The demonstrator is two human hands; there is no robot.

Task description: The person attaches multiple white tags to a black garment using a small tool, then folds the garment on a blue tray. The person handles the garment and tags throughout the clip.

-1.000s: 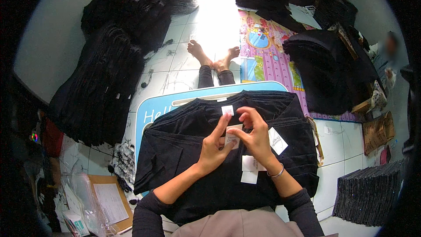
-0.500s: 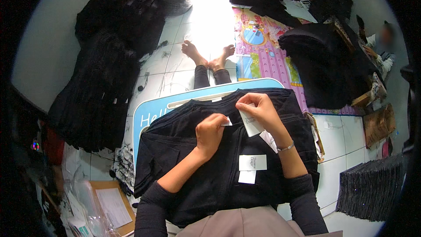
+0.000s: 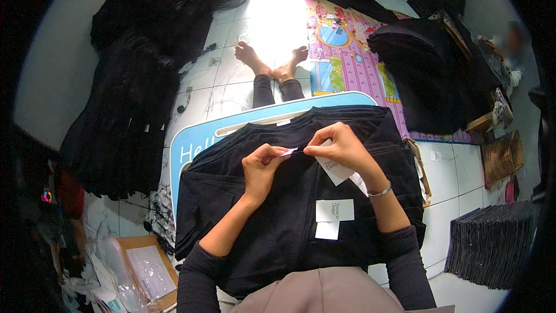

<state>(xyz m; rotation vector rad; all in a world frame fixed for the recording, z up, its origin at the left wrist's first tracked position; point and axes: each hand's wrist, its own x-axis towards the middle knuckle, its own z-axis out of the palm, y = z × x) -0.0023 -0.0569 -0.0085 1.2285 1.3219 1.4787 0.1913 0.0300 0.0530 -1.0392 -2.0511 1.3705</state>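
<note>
Probably for fine control, left hand (image 3: 260, 173) pinches white label (image 3: 289, 152), right hand (image 3: 343, 146) grips printed tag (image 3: 337, 174); black clothes (image 3: 260, 237) lie flat on near table (image 3: 189, 134), likely for reach.

PLACE: home-like garment workroom | SIGNS: stacked black garments (image 3: 260, 235) — cloth heaps (image 3: 119, 122) — cartoon-patterned mat (image 3: 350, 72), tiled floor (image 3: 226, 72)

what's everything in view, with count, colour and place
Garments: several, black, on table
Table: one, blue, centre
Tags: several, white, over garments
Label: one, white, above garments
Cloth piles: several, black, left and right
Mat: one, pink, upper right
Folded stack: one, dark, lower right
Package: one, brown, right
Board: one, brown, lower left
Person: one, colours unclear, far right
Feet: two, bare, beyond table
Sleeves: two, black, forearms
Left hand: one, pinching label
Right hand: one, over garments
</note>
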